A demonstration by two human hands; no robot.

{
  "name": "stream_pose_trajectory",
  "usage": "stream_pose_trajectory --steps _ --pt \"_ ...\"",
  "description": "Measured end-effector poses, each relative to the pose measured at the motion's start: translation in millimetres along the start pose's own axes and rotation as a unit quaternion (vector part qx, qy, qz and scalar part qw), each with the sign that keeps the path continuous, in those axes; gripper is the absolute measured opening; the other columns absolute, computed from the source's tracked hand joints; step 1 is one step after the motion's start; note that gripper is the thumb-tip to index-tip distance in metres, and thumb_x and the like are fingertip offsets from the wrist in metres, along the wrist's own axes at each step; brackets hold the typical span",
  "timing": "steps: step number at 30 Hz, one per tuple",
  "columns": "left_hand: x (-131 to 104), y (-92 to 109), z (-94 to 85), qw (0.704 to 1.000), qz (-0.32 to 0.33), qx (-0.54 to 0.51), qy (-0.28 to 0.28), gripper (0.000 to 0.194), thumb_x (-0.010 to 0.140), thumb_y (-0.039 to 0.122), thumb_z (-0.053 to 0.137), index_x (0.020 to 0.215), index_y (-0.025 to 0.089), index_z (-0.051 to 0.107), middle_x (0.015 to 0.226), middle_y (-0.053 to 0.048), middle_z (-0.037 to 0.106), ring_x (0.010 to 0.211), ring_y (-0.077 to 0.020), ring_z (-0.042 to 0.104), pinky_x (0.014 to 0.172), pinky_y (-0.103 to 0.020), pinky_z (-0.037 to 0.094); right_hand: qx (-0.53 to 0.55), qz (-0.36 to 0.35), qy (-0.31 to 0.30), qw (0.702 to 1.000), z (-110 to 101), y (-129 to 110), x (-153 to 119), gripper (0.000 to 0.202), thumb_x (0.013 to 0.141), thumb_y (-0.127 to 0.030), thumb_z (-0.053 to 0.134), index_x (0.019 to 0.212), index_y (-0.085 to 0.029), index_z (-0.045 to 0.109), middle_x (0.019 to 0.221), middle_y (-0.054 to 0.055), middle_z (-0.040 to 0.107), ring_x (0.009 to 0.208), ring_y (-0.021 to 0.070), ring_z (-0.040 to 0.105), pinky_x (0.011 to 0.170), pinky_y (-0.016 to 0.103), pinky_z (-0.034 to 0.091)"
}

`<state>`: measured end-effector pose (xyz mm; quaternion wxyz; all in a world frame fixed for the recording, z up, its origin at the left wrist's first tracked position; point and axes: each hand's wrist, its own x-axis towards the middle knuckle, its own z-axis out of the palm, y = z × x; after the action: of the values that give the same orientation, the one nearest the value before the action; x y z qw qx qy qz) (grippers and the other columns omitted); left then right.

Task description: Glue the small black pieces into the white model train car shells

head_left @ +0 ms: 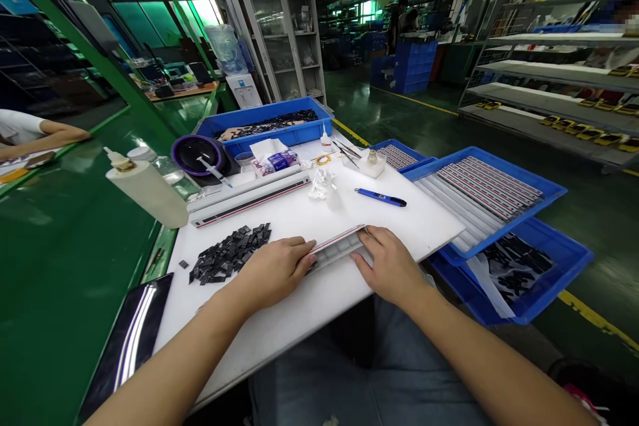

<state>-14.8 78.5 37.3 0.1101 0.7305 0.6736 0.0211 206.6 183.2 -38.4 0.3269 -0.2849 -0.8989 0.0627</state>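
Left hand [277,271], right hand [390,263]: both grip one white strip [339,246]. Blue tray [519,223] holds red-striped strips [492,186]; lower blue bin [556,285], black pieces [516,271]; rear blue crate [299,134], black parts [277,122].

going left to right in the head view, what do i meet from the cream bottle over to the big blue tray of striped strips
Cream bottle → pile of black pieces → left hand → held strip → right hand → blue tray of striped strips

A factory workshop, with parts bins [499,206] and racks [544,66].
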Motion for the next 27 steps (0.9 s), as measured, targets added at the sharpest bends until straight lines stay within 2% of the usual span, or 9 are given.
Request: stream_pose_trajectory --steps 5,12,15,18,22,25,27 --pt "-3.1 3.7 -0.1 0.999 -0.005 0.044 0.005 0.043 0.102 0.039 0.026 0.122 0.021 0.059 0.102 -0.007 0.064 0.095 -0.024 0.063 0.08 -0.037 0.048 0.042 0.01 0.056 0.998 2.6 1.2 -6.5 0.028 0.089 -0.023 0.057 0.112 -0.011 0.065 0.118 0.016 0.064 0.109 0.0281 0.06 0.097 0.046 0.054" --pt "-22.6 27.2 19.4 0.992 -0.02 0.099 0.078 0.048 0.099 0.038 0.035 0.138 0.014 0.048 0.117 -0.013 0.063 0.103 -0.0292 0.059 0.089 -0.047 0.047 0.147 0.04 0.165 0.975 1.2 10.6 -24.2 0.007 0.084 -0.016 0.058 0.087 -0.019 0.053 0.111 0.012 0.06 0.104 0.0238 0.062 0.091 0.043 0.054" --pt "-26.9 29.9 14.6 0.993 -0.015 0.067 0.094 0.053 0.097 0.041 0.042 0.142 0.013 0.045 0.126 -0.014 0.061 0.109 -0.0298 0.058 0.094 -0.048 0.046 0.158 0.056 0.163 0.972 0.4 12.3 -24.8 0.018 0.084 -0.018 0.058 0.101 -0.019 0.053 0.116 0.014 0.059 0.108 0.0251 0.061 0.091 0.043 0.055" --pt "-23.2 14.7 -6.3 0.994 -0.038 -0.005 0.103 0.049 0.095 0.045 0.045 0.136 0.019 0.052 0.129 -0.01 0.061 0.113 -0.0258 0.058 0.098 -0.041 0.046 0.13 0.046 0.123 0.983 0.4 11.4 -23.6 0.041 0.086 -0.021 0.057 0.126 -0.018 0.05 0.128 0.014 0.057 0.118 0.0267 0.057 0.095 0.045 0.055" --pt "-6.7 -30.4 -30.8 0.977 -0.192 0.001 0.096 0.033 0.092 0.039 0.046 0.11 0.022 0.068 0.114 -0.005 0.069 0.097 -0.0231 0.064 0.084 -0.034 0.05 0.055 0.019 0.086 0.995 2.9 10.2 -23.6 0.05 0.087 -0.024 0.055 0.137 -0.019 0.048 0.133 0.012 0.058 0.121 0.0272 0.057 0.099 0.046 0.054" --pt "3.7 -59.4 -30.4 0.962 -0.263 0.026 0.069 0.025 0.086 0.034 0.05 0.082 0.02 0.071 0.09 -0.007 0.073 0.083 -0.0252 0.066 0.071 -0.034 0.049 0.041 0.023 0.079 0.996 5.0 10.1 -24.4 0.05 0.087 -0.024 0.054 0.137 -0.018 0.049 0.133 0.012 0.059 0.121 0.0273 0.058 0.097 0.046 0.056" --pt "7.1 -68.4 -24.2 0.953 -0.296 0.037 0.05 0.023 0.082 0.037 0.054 0.078 0.02 0.07 0.084 -0.008 0.073 0.079 -0.0253 0.066 0.066 -0.033 0.048 0.044 0.022 0.076 0.996 6.1 10.2 -24.7 0.051 0.087 -0.023 0.053 0.137 -0.017 0.048 0.133 0.012 0.059 0.121 0.0271 0.058 0.098 0.046 0.056"
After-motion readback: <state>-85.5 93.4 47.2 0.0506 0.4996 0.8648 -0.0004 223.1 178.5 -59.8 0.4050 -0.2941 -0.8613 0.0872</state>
